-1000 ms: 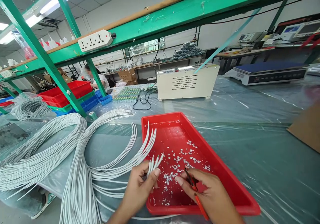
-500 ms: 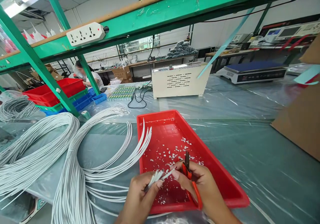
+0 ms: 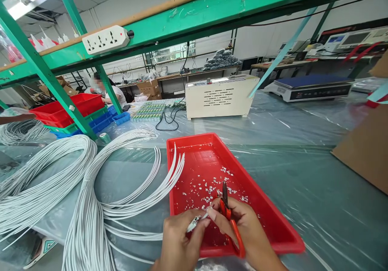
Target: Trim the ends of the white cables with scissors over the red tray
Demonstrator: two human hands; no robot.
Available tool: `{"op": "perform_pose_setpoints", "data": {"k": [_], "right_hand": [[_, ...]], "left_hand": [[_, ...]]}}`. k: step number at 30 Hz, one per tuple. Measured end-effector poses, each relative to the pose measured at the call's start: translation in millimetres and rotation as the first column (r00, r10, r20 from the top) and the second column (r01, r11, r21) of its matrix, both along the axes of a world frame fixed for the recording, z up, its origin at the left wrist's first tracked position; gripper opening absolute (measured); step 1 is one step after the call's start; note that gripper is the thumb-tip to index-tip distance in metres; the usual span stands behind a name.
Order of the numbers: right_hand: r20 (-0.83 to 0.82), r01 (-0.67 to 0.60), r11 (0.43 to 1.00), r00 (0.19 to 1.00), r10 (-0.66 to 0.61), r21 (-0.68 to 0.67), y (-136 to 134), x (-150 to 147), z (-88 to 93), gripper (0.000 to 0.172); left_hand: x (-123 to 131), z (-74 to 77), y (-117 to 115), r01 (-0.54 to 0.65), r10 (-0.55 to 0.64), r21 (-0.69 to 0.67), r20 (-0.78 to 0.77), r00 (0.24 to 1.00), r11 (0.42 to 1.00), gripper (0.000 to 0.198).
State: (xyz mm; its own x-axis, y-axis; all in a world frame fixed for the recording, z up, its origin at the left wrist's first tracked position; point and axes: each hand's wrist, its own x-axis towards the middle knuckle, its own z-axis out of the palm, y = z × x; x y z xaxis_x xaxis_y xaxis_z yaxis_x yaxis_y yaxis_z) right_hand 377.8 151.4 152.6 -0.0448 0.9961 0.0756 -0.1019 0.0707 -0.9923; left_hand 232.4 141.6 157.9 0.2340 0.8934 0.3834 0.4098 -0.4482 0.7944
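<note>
Left hand [image 3: 178, 242]: grip pinched white wire ends [image 3: 194, 222].
Right hand [image 3: 242, 230]: grip held red-handled cutters [image 3: 228, 214] (fingertips touching wire tips).
Below: red tray [image 3: 273, 218] with scraps.

One head-worn view looks forward and down across the bench [image 3: 303, 174], close above its near edge, green shelf frame [image 3: 212, 8] overhead.

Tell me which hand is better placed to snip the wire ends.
Right, probably: the right hand grips the cutters over the tray, while the left hand pinches the wire ends.
</note>
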Motion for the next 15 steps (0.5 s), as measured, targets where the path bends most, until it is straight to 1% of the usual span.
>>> {"op": "perform_pose_setpoints", "data": {"k": [2,4,7,9,11,13,15], "right_hand": [[-0.011,-0.017,1.0,1.0,0.017,-0.018,1,2,-1.1,0.017],[0.003,-0.029,0.999,1.0,0.029,-0.019,1,3,-3.0,0.017],[0.052,-0.04,0.999,0.998,0.039,0.009,0,5,-5.6,0.014],[0.068,-0.036,0.999,0.997,0.034,0.025,0,6,-6.6,0.011],[0.079,-0.028,0.999,0.997,0.025,0.034,0,7,-7.1,0.01],[0.092,-0.031,0.999,0.995,0.027,0.041,-1,7,-7.8,0.01],[0.106,0.001,0.999,0.994,-0.006,0.046,-2,8,-9.2,0.011]], "left_hand": [[-1,4.4,1,0.026,-0.016,-0.155,0.066,0.998,0.988,0.019],[-4,11.3,2,0.05,-0.019,-0.266,0.118,0.993,0.963,0.025],[-5,20.5,2,0.074,-0.019,-0.336,0.163,0.986,0.939,0.028],[-4,22.2,2,0.057,-0.016,-0.313,0.133,0.991,0.948,0.024],[-1,19.0,0,-0.004,0.016,-0.224,0.053,0.998,0.975,0.015],[3,10.8,-3,-0.063,0.062,-0.105,-0.01,0.998,0.993,0.013],[5,0.0,-4,-0.08,0.08,-0.007,-0.02,0.997,0.997,0.014]]}}
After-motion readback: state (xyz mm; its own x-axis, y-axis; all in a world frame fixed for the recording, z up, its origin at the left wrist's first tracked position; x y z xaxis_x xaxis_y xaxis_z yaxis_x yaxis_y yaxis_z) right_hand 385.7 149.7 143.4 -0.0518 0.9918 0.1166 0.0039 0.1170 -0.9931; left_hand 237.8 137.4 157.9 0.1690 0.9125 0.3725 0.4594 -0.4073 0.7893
